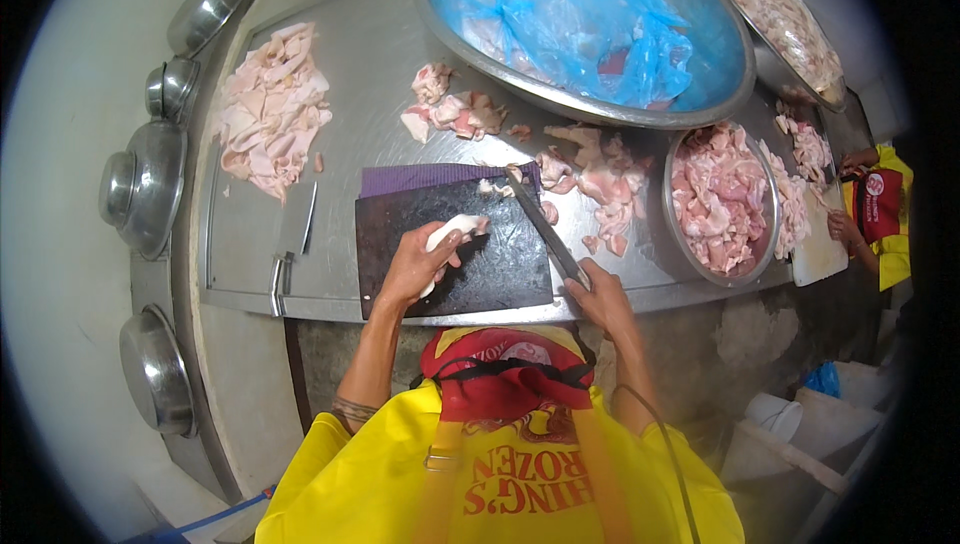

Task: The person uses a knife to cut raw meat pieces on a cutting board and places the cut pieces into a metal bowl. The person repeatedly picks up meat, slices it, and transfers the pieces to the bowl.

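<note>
My left hand [415, 266] is closed around a pale piece of raw meat [456, 230] above the black cutting board [505, 279]. In my right hand [604, 300] is a knife [542, 228], its blade slanting up and left over the board's right side. Small pale scraps [492, 187] lie near the blade tip at the board's far edge. A ribbed purple mat [425, 179] shows beneath that edge. Beyond the board rests a small heap of meat scraps [462, 116], and more raw meat pieces [606, 182] spread to its right.
A second knife [300, 222] lies left of the board, near a flat pile of pale skin [275, 104]. A large basin [590, 116] with blue plastic stands at the back. Right is a bowl of meat [722, 202]; past it, a co-worker's hands [845, 227] touch a white board [820, 249].
</note>
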Motion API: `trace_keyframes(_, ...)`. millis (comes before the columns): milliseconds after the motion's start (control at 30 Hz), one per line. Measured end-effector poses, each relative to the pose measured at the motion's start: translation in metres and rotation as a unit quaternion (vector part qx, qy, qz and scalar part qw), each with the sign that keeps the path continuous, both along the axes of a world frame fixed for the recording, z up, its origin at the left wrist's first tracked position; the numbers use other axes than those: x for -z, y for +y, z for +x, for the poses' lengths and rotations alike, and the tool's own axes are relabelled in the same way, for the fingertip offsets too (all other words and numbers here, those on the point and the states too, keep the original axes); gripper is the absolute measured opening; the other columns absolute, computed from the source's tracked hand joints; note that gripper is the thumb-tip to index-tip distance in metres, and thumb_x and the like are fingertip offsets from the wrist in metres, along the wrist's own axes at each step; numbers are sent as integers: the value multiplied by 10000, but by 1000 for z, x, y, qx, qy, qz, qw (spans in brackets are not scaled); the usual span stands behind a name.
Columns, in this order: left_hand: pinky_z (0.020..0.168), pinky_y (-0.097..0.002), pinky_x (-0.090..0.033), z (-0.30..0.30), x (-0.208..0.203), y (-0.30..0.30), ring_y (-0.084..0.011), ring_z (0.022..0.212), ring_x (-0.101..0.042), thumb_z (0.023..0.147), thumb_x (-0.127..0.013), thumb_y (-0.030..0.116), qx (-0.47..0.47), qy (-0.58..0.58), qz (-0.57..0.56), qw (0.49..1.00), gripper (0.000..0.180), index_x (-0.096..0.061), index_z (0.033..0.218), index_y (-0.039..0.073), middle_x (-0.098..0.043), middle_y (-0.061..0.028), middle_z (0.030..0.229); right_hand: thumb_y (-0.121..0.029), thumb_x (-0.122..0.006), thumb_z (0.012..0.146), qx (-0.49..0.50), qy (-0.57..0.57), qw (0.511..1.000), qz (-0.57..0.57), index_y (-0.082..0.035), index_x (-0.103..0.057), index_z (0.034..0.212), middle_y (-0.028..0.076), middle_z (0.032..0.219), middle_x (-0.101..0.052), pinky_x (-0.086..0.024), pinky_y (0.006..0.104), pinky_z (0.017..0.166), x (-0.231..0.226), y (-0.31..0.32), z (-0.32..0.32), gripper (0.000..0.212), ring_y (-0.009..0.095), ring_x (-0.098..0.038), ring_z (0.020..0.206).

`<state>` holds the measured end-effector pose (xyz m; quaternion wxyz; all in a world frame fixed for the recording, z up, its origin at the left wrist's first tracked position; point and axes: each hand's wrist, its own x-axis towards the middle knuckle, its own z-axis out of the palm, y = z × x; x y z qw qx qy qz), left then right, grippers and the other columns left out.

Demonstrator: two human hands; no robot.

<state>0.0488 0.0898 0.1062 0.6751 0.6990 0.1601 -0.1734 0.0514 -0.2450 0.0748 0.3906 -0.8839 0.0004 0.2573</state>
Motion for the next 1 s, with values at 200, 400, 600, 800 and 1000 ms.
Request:
trace_keyframes(200,397,-188,-329,19,-3,-5,5,449,-385,1077,-544,429,-28,133,-264,955,455,-635,1196,-1,-619,-27,722,-295,-694,936,-1,15,1000,4,-80,-620,1164,254,938,-704,-521,507,814,4,3,-5,322,474,-678,963)
trace_keyframes(400,845,-529,-502,-16,67,-23,-402,1036,-599,858,-806,379,133,-130,485,855,596,-600,1265,-5,-599,-256,1181,-287,-694,942,26,36,999,23,-59,-622,1129,267,924,-697,-519,486,796,4,-10,-19,303,469,-687,948)
trace_keyframes(600,656,-438,-516,3,89,-35,-288,733,-625,995,-664,363,174,-162,428,872,430,-631,1252,20,-693,-180,980,-290,-676,959,22,5,999,39,-57,-603,1158,275,908,-688,-514,488,775,-5,-5,-18,315,491,-675,918)
trace_keyframes(800,497,-242,-431,-3,74,-8,-63,621,-498,1085,-537,233,68,139,-45,987,312,-652,1183,-41,-709,-114,908,-314,-661,969,-56,15,998,38,-71,-565,1176,286,913,-686,-509,535,781,-3,13,-20,333,510,-663,945)
trace_keyframes(1000,473,-257,-412,-27,87,5,-77,576,-480,1084,-523,231,108,158,-3,981,294,-625,1139,-39,-705,-124,870,-267,-649,968,-45,-37,996,-63,-56,-546,1132,309,912,-681,-496,591,775,6,43,-10,286,532,-643,919)
